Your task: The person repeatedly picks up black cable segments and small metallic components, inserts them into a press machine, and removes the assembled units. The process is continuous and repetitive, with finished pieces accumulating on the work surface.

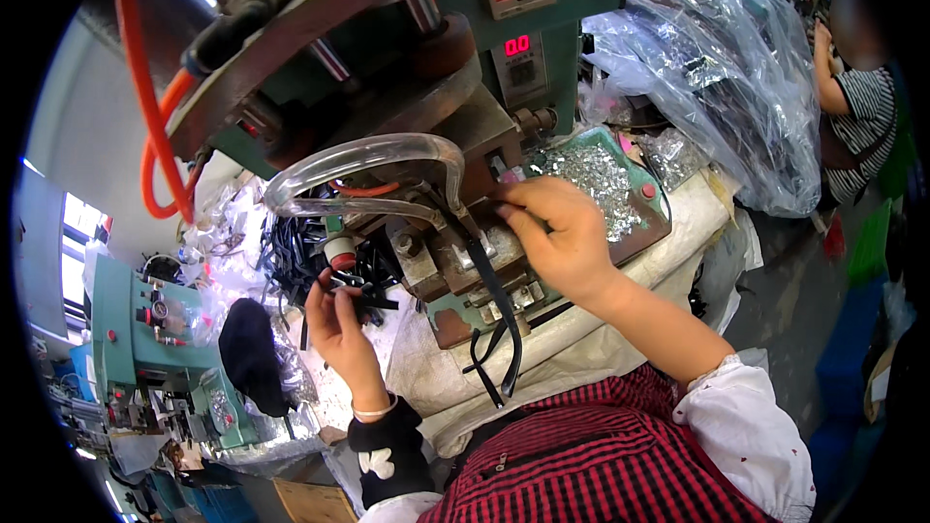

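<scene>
One black strip at the left fingertips, right hand at the block

One black strip (378,301) sits at the fingertips of the left hand (341,337), whose thumb and forefinger are close together on it while the other fingers curl loosely. This strip is beside the block (418,266), on its left, near a red knob (340,255).

The right hand (562,237) reaches in from the lower right to the other side of the block, thumb and forefinger drawn narrow at its upper edge. Whether anything is pinched between them cannot be told, as the fingers cover the spot. A second strip (497,298), long and black, slants down across the block's front, its lower end hanging past the front edge.

Above stands the green press (567,19), with lit red digits on its front. One clear tube (373,153) loops over the block, and an orange hose (140,68) hangs at the upper left.

Right of the block, a green tray (640,174) holds many small silvery pieces (598,177). On the opposite side lies a heap of black strips (291,247); a dark cloth (252,353) is farther left. Beyond the tray bulges a big clear bag (727,77), with a co-worker (862,102) in a striped top beside it.
</scene>
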{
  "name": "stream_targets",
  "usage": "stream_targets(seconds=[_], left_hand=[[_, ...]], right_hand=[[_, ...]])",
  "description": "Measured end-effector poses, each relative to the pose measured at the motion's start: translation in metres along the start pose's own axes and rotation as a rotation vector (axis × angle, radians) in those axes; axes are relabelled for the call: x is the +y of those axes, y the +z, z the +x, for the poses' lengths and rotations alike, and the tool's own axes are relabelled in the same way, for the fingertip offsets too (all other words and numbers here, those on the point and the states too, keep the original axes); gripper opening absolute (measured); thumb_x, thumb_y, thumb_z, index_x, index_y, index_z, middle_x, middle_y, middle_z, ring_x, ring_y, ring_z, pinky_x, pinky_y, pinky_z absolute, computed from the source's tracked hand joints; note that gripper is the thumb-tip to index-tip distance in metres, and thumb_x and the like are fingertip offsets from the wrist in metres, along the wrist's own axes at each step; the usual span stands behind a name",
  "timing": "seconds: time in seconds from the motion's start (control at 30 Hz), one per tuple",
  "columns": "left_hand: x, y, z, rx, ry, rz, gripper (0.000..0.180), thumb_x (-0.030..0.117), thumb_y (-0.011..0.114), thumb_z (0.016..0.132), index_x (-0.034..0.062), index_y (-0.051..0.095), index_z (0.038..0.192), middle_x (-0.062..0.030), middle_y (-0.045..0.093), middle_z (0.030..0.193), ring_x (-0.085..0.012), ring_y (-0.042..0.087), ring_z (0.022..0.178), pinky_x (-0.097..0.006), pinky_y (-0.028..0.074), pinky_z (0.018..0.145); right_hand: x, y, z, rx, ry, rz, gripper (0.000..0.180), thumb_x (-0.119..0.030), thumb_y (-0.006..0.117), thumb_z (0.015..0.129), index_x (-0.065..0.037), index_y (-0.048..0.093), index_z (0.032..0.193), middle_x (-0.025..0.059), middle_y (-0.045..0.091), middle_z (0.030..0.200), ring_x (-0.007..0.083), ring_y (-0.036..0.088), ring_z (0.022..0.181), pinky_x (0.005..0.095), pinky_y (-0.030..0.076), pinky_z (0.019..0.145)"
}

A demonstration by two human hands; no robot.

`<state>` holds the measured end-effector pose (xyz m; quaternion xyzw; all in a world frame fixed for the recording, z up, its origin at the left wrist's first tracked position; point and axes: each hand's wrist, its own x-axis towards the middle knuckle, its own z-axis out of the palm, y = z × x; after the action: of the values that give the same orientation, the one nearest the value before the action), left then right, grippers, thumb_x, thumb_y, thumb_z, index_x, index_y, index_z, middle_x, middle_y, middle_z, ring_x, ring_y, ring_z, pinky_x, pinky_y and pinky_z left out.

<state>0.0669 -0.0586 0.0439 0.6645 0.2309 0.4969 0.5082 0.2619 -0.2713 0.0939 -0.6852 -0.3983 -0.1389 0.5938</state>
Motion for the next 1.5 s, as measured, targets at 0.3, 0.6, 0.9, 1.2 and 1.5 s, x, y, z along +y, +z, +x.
stream_targets(seconds=[0.3, 0.6, 0.9, 1.2, 1.5], left_hand=[[0.11, 0.058, 0.035, -0.194, 0.48, -0.015, 0.006, 0.001, 0.064, 0.095, -0.0057, 0.064, 0.095, -0.014, 0.065, 0.091, -0.0168, 0.062, 0.066, -0.025, 0.055, 0.056], [0.12, 0.057, 0.021, -0.266, 0.482, -0.077, 0.011, 0.005, 0.059, 0.098, -0.0041, 0.061, 0.093, -0.0137, 0.061, 0.089, -0.0153, 0.057, 0.067, -0.024, 0.051, 0.048], [0.128, 0.052, 0.005, -0.215, 0.698, -0.023, 0.015, 0.013, 0.056, 0.101, -0.0018, 0.059, 0.101, -0.0154, 0.058, 0.094, -0.0177, 0.056, 0.075, -0.023, 0.052, 0.048], [0.117, 0.069, 0.038, -0.157, 0.462, -0.149, 0.011, 0.005, 0.061, 0.096, -0.0057, 0.061, 0.093, -0.0158, 0.061, 0.089, -0.0181, 0.058, 0.065, -0.025, 0.052, 0.048], [0.108, 0.062, -0.025, -0.435, 0.747, 0.201, 0.01, 0.001, 0.072, 0.085, 0.0008, 0.062, 0.087, -0.0165, 0.068, 0.082, -0.0287, 0.067, 0.073, -0.035, 0.056, 0.068]], right_hand=[[-0.032, 0.016, -0.002, -0.125, 0.291, 0.225, 0.064, -0.009, 0.069, 0.086, 0.003, 0.042, 0.143, 0.0151, 0.075, 0.093, 0.0328, 0.071, 0.094, 0.038, 0.053, 0.085], [-0.052, -0.006, 0.011, -0.329, 0.492, 0.371, 0.063, -0.007, 0.066, 0.085, 0.006, 0.039, 0.14, 0.0241, 0.071, 0.098, 0.0393, 0.068, 0.085, 0.0424, 0.053, 0.076], [-0.032, 0.014, 0.004, -0.189, 0.371, 0.444, 0.064, -0.005, 0.063, 0.082, 0.006, 0.041, 0.141, 0.0171, 0.069, 0.083, 0.0294, 0.065, 0.069, 0.0382, 0.052, 0.069], [-0.02, 0.002, 0.044, -0.473, 0.475, 0.329, 0.065, -0.012, 0.063, 0.076, 0.011, 0.048, 0.135, 0.0236, 0.071, 0.094, 0.0315, 0.07, 0.086, 0.0383, 0.054, 0.076], [-0.025, -0.004, 0.03, -0.373, 0.256, -0.04, 0.039, -0.008, 0.061, 0.079, 0.002, 0.065, 0.116, 0.0215, 0.069, 0.112, 0.0392, 0.063, 0.107, 0.0417, 0.05, 0.095]])
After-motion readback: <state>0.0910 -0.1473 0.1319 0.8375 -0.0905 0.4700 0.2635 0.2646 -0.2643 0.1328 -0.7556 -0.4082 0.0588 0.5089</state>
